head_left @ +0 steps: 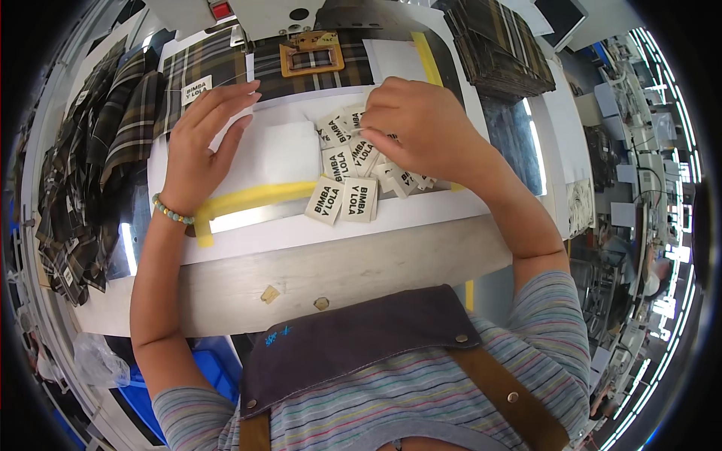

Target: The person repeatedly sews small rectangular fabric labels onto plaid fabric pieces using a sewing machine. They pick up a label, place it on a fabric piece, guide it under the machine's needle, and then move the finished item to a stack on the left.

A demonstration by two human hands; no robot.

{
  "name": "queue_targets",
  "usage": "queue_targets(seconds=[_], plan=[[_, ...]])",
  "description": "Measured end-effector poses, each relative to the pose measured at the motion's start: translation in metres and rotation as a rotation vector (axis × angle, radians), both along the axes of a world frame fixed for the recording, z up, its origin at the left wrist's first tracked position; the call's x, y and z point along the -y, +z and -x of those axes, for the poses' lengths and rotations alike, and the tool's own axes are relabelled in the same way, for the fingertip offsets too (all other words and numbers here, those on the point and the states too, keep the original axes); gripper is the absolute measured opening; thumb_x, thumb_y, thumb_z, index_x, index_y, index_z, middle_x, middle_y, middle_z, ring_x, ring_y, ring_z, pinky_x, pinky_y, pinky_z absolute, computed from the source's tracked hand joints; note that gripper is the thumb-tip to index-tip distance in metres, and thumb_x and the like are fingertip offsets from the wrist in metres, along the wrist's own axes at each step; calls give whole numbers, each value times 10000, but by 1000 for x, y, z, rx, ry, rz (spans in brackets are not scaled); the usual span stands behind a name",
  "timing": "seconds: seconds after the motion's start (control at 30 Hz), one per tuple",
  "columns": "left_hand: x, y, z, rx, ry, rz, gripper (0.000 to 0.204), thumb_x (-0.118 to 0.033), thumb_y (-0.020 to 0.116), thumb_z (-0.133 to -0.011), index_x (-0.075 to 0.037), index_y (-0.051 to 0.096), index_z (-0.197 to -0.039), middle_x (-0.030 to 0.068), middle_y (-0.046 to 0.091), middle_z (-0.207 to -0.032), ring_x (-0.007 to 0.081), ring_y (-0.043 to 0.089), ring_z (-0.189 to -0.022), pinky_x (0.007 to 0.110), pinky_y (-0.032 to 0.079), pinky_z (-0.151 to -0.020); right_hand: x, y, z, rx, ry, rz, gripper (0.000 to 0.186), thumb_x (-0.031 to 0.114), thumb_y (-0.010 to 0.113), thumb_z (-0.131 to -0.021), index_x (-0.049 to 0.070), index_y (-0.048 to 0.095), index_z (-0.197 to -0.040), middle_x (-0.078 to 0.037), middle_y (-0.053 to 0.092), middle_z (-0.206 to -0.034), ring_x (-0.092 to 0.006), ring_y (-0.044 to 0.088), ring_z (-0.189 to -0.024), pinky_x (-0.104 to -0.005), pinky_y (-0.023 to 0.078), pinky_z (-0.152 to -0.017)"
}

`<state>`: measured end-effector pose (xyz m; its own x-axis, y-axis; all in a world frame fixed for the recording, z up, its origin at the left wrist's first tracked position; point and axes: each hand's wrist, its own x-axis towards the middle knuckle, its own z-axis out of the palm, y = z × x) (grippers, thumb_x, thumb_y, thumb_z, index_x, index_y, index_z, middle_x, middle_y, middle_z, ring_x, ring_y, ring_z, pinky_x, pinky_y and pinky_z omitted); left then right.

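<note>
My left hand point(207, 143) hovers over the left side of the white work surface, its fingers stretched out and apart with nothing in them. A cream label point(197, 89) with dark print lies on the plaid fabric point(180, 64) just beyond its fingers. My right hand point(421, 128) is above a loose heap of similar cream labels point(338, 164). Its fingers are curled and the thumb comes close to them; what they pinch, if anything, is hidden among the labels. Beyond the hands, an orange-brown frame point(312, 73) rests on plaid fabric beneath the sewing machine head point(271, 19).
Crumpled plaid pieces point(98, 165) hang at the left, and a thick stack of plaid pieces point(500, 52) stands at the far right. Yellow tape point(259, 197) edges the white surface. A blue bin point(218, 370) is below the table's near edge at the left.
</note>
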<state>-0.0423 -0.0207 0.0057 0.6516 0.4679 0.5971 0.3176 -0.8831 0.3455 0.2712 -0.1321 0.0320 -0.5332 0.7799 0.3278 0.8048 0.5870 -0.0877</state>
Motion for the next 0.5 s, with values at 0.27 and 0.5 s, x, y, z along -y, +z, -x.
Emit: queue_targets(seconds=[0.27,0.5], plan=[[59,17,-54,278,-89,970,264,-232,712,-1069,15,804,-1088,59,787,-910,71,675,-840,249,527,-763,-2,25,27,-61,-7,-481,96,123,770,-814,107,688,-765,-1,621,-778,-199,628,-779,-341,492,-603],[60,5,-66,367,-95,1105,292,-240,696,-1078,37,788,-1075,48,773,-901,71,654,-843,264,542,-801,-3,11,38,-114,76,-430,93,138,778,-811,85,702,-798,1,653,-804,-196,637,-794,-306,505,-616]])
